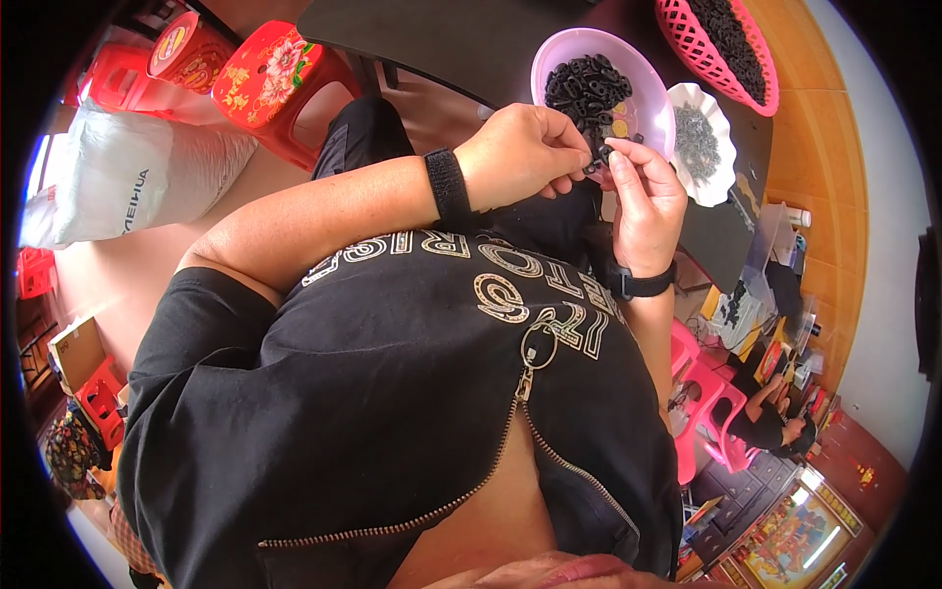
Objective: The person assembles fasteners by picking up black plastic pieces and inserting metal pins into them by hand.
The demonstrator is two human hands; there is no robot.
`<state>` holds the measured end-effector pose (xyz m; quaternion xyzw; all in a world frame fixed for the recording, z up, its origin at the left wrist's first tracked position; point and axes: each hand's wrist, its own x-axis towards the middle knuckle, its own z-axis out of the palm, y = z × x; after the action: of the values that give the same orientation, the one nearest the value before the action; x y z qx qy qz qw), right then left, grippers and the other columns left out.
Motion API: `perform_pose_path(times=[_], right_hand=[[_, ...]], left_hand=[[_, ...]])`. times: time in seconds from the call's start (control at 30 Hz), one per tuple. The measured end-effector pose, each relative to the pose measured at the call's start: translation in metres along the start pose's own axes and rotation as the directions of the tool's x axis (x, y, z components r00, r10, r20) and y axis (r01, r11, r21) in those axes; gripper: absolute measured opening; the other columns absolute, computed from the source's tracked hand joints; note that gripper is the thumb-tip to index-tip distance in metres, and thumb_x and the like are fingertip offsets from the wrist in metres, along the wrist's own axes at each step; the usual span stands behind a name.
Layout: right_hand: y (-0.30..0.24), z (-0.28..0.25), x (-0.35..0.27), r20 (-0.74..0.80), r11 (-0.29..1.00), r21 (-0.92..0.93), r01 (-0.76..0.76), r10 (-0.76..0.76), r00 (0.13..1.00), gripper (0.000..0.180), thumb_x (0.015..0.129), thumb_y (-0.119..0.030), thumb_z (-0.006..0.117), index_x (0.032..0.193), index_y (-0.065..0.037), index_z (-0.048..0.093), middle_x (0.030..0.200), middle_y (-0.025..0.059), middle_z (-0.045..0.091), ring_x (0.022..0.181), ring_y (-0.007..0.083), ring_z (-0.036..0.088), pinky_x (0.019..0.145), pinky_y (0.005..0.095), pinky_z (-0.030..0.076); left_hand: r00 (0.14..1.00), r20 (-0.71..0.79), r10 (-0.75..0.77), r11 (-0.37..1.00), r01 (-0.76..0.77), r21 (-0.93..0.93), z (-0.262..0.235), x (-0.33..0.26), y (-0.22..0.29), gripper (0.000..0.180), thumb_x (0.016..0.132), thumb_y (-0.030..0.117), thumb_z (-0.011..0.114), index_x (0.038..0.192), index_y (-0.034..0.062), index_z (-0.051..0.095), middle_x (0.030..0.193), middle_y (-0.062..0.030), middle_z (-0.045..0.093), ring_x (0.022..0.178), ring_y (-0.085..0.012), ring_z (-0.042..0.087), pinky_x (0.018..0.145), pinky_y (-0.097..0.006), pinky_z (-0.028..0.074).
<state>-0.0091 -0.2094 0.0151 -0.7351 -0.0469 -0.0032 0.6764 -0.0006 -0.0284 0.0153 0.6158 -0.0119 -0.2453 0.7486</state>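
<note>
My left hand point(520, 152) is closed in a pinch, thumb against fingers, on a small black part point(591, 168). Facing it, my right hand point(648, 204) pinches a small black piece point(605, 154) between thumb and forefinger. The fingertips nearly meet, and whether the two pieces are joined cannot be made out. Just beyond them is a pale purple bowl point(652, 83), holding a heap of small black ring-ended parts point(586, 86) and a few yellowish round spots. Beside the bowl, on its right, a white wavy-rimmed dish point(719, 182) contains many tiny greyish, clear-looking pieces point(696, 140).
A pink lattice basket point(677, 25) full of black parts stands on the dark table point(432, 34) at the far right. Red stools point(270, 83) and a large white sack point(147, 177) are to the left. Pink chairs point(721, 412) and another person point(760, 417) appear at right.
</note>
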Motion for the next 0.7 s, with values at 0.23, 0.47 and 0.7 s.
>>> perform_pose_path(times=[0.23,0.47,0.7], right_hand=[[-0.0005,0.0007,-0.0010,0.008,0.999,-0.034,-0.011,0.011,1.000,0.013,0.090,-0.004,0.063,0.101,-0.001,0.069,0.080,-0.0023,0.064,0.068,0.0031,0.053,0.062,0.0170,0.043],[0.0015,0.0022,-0.0013,0.008,1.000,-0.009,-0.020,0.020,1.000,0.013,0.090,-0.005,0.064,0.101,-0.001,0.069,0.081,-0.0017,0.065,0.069,0.0029,0.055,0.063,0.0175,0.045],[0.0037,0.0049,-0.0033,0.008,0.999,-0.051,-0.006,0.006,1.000,0.013,0.089,-0.003,0.064,0.101,-0.001,0.068,0.082,-0.0004,0.065,0.070,0.0038,0.057,0.065,0.0182,0.046]], left_hand=[[1.000,0.004,-0.002,0.999,0.001,0.034,0.0006,-0.0006,0.0002,0.011,0.092,0.010,0.060,0.097,0.0001,0.064,0.079,-0.0042,0.065,0.062,-0.0054,0.057,0.049,-0.018,0.046],[1.000,-0.011,0.010,1.000,-0.010,-0.006,-0.0006,-0.0001,-0.0003,0.011,0.092,0.010,0.061,0.096,0.0003,0.063,0.077,-0.0050,0.064,0.060,-0.0065,0.057,0.047,-0.018,0.046],[1.000,-0.029,0.006,0.999,-0.007,-0.039,-0.0005,0.0027,-0.0061,0.010,0.091,0.010,0.062,0.093,0.0005,0.064,0.075,-0.0036,0.064,0.061,-0.0071,0.057,0.051,-0.019,0.048]])
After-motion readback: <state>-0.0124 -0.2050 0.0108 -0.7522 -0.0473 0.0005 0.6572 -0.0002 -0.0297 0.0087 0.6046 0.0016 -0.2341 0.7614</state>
